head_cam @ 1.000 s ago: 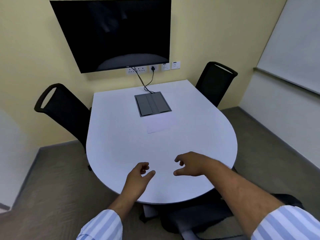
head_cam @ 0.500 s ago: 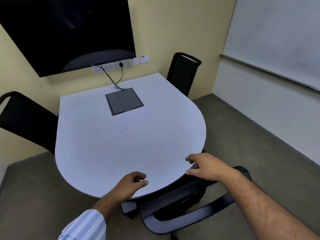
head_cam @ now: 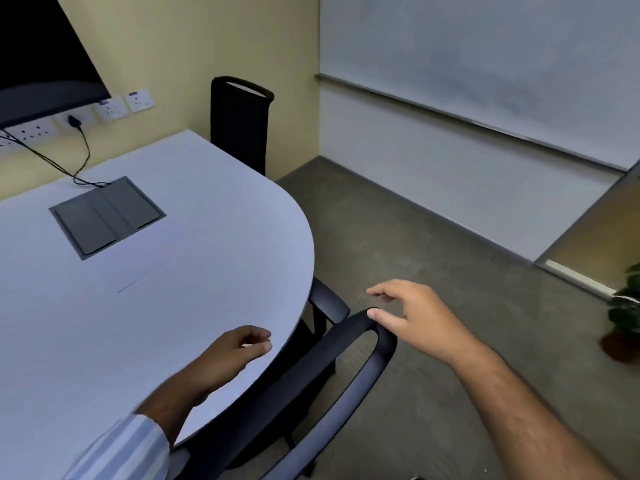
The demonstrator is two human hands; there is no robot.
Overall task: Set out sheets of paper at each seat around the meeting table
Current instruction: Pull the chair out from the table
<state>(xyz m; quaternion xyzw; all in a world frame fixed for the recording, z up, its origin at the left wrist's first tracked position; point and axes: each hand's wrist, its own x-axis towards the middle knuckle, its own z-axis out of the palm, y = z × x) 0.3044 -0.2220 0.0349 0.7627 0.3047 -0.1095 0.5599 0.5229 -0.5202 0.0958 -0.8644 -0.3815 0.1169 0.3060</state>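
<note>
A white sheet of paper (head_cam: 149,268) lies flat near the middle of the white meeting table (head_cam: 214,188), just in front of the grey cable box (head_cam: 107,216); it barely stands out from the tabletop. My left hand (head_cam: 232,351) hovers over the table's near edge, fingers loosely curled, holding nothing. My right hand (head_cam: 415,317) is off the table's right side, fingers spread, thumb touching the top of a black chair back (head_cam: 311,372) tucked under the rounded end.
A second black chair (head_cam: 239,123) stands at the table's far right side by the yellow wall. A dark screen (head_cam: 38,57) hangs at upper left with sockets and cables below. A potted plant (head_cam: 623,317) sits on the carpet at far right.
My view has swung to the right. My right hand moved off the tabletop to the near chair's back. My left hand stayed over the table's near edge.
</note>
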